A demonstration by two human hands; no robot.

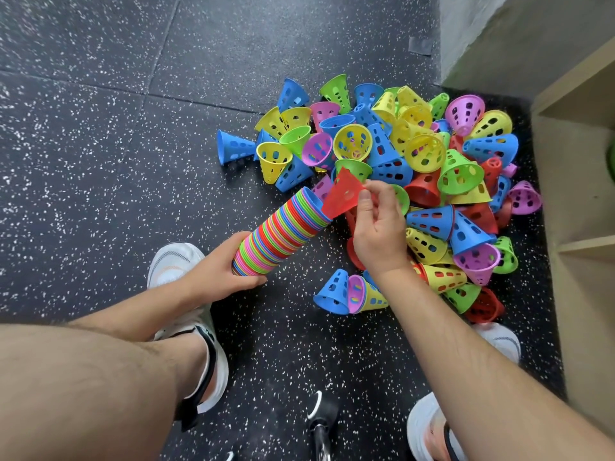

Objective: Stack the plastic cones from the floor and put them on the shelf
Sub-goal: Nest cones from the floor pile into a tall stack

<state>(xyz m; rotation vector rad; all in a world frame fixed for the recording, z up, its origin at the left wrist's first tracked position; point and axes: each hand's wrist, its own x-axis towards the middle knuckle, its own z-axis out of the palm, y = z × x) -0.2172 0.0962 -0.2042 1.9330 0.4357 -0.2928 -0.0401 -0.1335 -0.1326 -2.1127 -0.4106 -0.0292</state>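
Two hands share the work: the left hand (229,264) wraps curled fingers round the lower end of the stack (283,227), tilting its upper end toward the pile, likely so the next cone goes on easily. A red cone (342,194) meets that end, pinched between thumb and fingertips of the right hand (379,234). Loose cones (432,168) lie heaped on the floor (100,144) beside the shelf (572,128), handy for both

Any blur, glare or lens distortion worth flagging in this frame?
Head view: soft, even light, no glare or hard shadows on the cone pile; the red cone pinched by the right hand looks slightly smeared, while the stack in the left hand is crisp; the wide lens bows the floor seams and tilts the shelf.
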